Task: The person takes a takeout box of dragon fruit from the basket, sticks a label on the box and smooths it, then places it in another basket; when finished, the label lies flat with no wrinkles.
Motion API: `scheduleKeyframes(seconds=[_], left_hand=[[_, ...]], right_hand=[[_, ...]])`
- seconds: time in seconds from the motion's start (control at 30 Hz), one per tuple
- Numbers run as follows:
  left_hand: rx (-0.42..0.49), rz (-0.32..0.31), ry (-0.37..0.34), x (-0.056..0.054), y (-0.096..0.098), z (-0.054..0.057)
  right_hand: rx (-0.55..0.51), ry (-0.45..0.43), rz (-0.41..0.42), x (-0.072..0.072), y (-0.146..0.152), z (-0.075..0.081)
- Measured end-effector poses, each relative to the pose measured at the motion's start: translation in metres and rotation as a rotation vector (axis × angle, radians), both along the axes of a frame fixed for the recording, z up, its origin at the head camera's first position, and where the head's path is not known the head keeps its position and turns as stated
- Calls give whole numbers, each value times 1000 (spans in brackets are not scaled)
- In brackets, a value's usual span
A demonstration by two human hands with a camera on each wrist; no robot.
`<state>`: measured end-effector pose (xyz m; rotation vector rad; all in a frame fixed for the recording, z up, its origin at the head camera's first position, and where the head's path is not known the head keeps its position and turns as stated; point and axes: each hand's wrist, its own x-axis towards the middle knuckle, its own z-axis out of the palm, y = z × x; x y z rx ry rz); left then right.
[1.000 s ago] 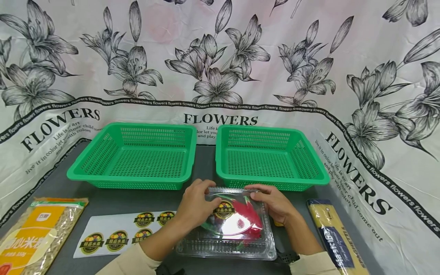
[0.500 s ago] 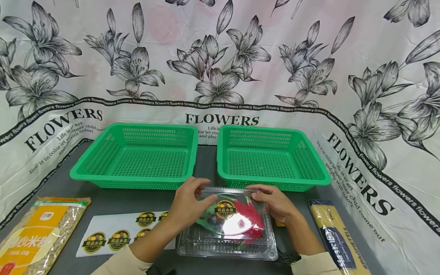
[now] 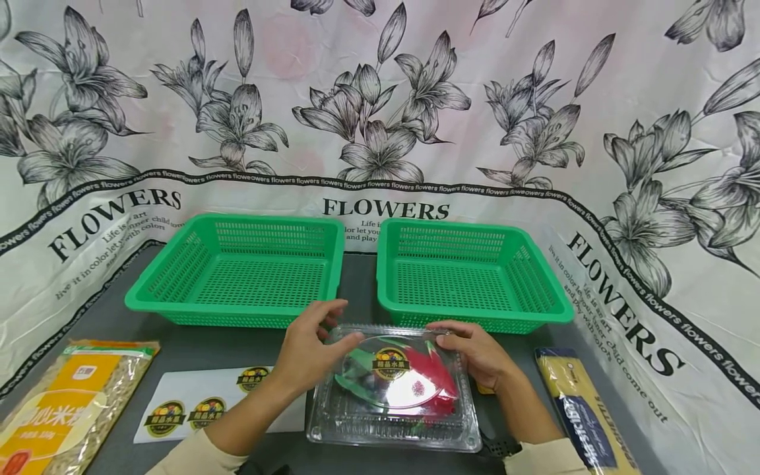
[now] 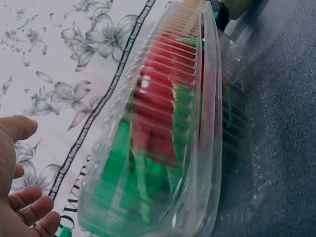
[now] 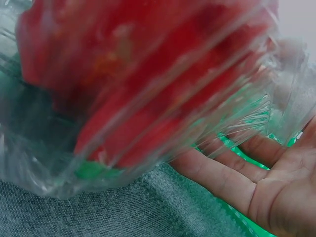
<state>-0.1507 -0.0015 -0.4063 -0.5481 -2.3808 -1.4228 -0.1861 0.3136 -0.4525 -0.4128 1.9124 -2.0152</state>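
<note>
The right grip (image 3: 475,351) holds a corner of the clear container (image 3: 356,429), red-and-green fruit (image 3: 438,384) inside, between both grips. The left grip (image 3: 309,353), released, hangs loosely beside the container; left of this grip lies a sticker sheet (image 3: 202,386).

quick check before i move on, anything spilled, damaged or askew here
Nothing stands out: the sticker looks roughly level on the clear box, both green baskets stand upright, and no spill or damage shows.
</note>
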Motion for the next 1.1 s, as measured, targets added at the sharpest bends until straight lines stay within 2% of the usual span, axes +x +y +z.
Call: scheduleKeyframes(seconds=[0.17, 0.5, 0.73, 0.97, 1.1], left_hand=[[-9, 26, -14, 0, -10, 2], [14, 53, 38, -1, -33, 7], [-3, 89, 13, -2, -47, 8], [-5, 109, -11, -3, -64, 11], [-15, 125, -27, -4, -74, 13]], right_hand=[[-12, -8, 7, 0, 0, 0], [32, 8, -19, 1, -1, 1], [7, 3, -5, 0, 0, 0], [-56, -46, 19, 0, -1, 0], [-46, -40, 18, 0, -2, 0]])
